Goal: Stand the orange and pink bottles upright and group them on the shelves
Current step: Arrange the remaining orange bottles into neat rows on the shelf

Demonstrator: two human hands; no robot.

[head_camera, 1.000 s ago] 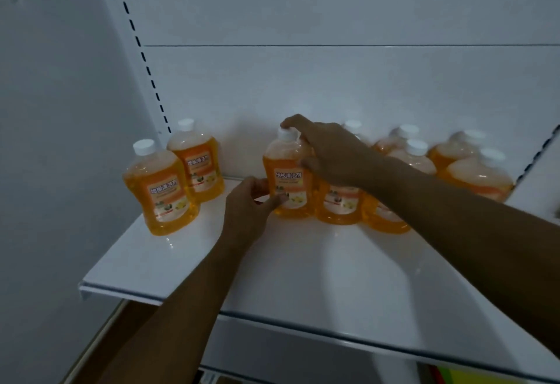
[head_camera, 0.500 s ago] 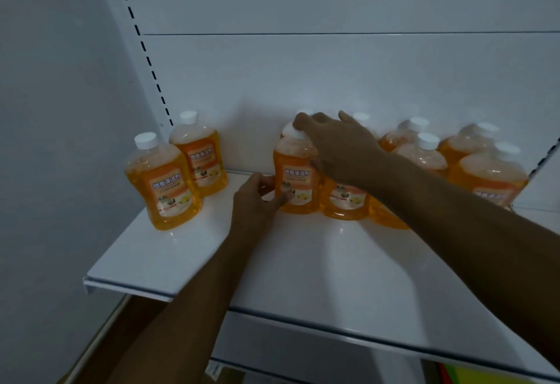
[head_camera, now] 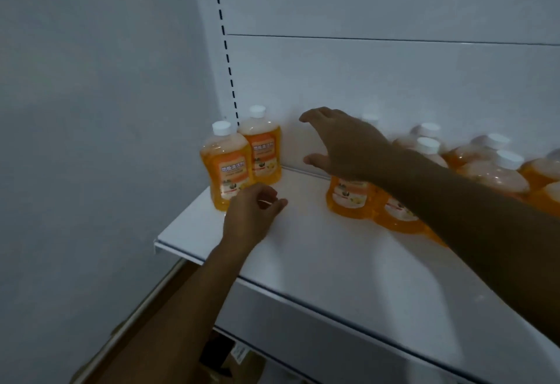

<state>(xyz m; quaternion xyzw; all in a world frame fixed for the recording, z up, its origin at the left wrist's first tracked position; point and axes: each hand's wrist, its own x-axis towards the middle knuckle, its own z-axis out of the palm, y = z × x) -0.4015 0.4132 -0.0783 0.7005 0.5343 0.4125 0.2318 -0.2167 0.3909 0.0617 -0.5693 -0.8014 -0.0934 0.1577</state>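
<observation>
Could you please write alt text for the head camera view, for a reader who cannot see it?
Two bare hands reach over a white metal shelf, holding nothing: the left hand loosely curled near two upright orange plastic bottles with white caps, the right hand spread open above a larger orange bottle group at right.

Grey wall [head_camera: 91,141] – slotted upright [head_camera: 225,50], cartons [head_camera: 224,359] below.

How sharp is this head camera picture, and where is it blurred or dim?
Head view: dim, bluish light overall; the two left bottles read fairly sharp; the right-hand cluster of bottles is smeared by motion; the right hand is soft-edged; the shelf carries soft arm shadows.
</observation>
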